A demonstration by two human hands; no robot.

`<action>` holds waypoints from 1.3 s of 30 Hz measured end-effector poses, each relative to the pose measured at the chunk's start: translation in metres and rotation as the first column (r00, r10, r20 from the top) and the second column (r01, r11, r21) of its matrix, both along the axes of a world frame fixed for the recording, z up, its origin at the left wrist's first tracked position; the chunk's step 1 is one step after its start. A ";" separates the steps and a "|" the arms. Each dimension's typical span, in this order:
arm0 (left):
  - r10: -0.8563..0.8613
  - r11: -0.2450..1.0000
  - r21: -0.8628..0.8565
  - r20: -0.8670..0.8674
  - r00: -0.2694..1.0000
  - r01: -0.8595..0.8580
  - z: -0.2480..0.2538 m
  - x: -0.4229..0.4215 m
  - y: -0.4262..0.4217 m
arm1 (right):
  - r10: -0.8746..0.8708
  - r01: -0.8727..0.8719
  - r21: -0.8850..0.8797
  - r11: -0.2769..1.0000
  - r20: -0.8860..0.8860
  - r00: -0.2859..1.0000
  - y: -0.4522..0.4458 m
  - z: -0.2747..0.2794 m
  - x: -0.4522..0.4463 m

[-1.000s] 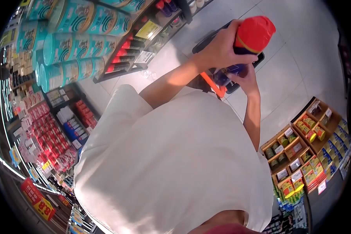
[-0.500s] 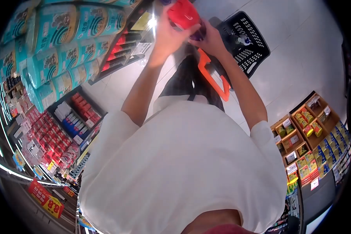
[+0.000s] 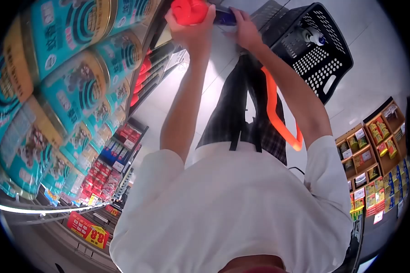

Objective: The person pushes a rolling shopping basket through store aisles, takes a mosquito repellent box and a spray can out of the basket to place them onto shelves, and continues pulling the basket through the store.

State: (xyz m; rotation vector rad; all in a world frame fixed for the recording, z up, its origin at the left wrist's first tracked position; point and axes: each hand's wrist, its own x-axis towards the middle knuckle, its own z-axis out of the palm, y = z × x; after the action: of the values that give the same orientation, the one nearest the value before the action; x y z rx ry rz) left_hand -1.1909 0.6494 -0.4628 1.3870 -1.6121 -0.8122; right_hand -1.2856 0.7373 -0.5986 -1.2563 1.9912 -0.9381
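Note:
At the top of the view my left hand wraps round a bright red, rounded cap of a container. A dark blue-purple container shows between the two hands. My right hand grips its right end, fingers bent over it. Whether the red cap and the purple piece belong to one item I cannot tell. An orange handle runs down beside my right forearm, in front of my dark checked trousers.
A black perforated shopping basket stands on the pale tiled floor at the right, with a white-and-blue bottle inside. Teal tubs are stacked close on the left, beside red-capped cans. Wooden shelves hold packets at the right.
The red cap has moved left with my left hand, and my hands are farther apart, with the purple container showing between them. The teal tubs look nearer; the basket appears farther right.

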 end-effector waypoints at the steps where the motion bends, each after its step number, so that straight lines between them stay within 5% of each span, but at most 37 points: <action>1: 0.045 0.999 0.012 -0.001 0.999 -0.045 -0.013 0.002 -0.004 | -0.005 0.009 0.046 0.999 -0.081 0.997 -0.010 -0.003 0.007; 3: 0.111 0.994 0.012 0.034 0.993 -0.111 -0.032 0.000 -0.009 | -0.013 0.045 0.129 0.991 -0.241 0.970 -0.033 -0.013 0.018; 8: -0.009 0.994 0.107 0.054 0.999 0.003 -0.058 0.003 -0.033 | -0.025 0.067 0.188 0.980 -0.216 0.976 -0.081 -0.052 0.030; 15: -0.117 0.993 0.059 0.305 0.945 0.104 -0.076 0.024 -0.046 | -0.014 0.022 0.153 0.988 -0.051 0.999 -0.117 -0.074 0.034; 18: -0.121 0.991 0.109 0.416 0.901 0.082 -0.074 0.027 -0.050 | 0.024 -0.016 0.162 0.987 -0.043 0.999 -0.126 -0.080 0.036; 24: -0.146 0.931 0.364 0.353 0.924 0.009 -0.078 0.030 -0.057 | -0.038 0.037 0.107 0.994 0.000 0.999 -0.131 -0.098 0.047; 32: -0.108 0.974 0.227 0.458 0.882 0.001 -0.094 0.037 -0.075 | -0.280 0.263 0.099 0.960 0.421 0.863 -0.125 -0.112 0.069; 39: -0.057 0.995 0.094 0.404 0.913 0.020 -0.092 0.031 -0.084 | -0.309 0.324 0.045 0.945 0.453 0.836 -0.127 -0.116 0.079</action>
State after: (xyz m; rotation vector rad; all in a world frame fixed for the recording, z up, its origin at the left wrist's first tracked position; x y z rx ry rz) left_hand -1.1595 0.5652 -0.5548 1.6738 -1.9430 -0.6495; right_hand -1.2068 0.6106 -0.7145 -0.6380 1.8273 -1.2950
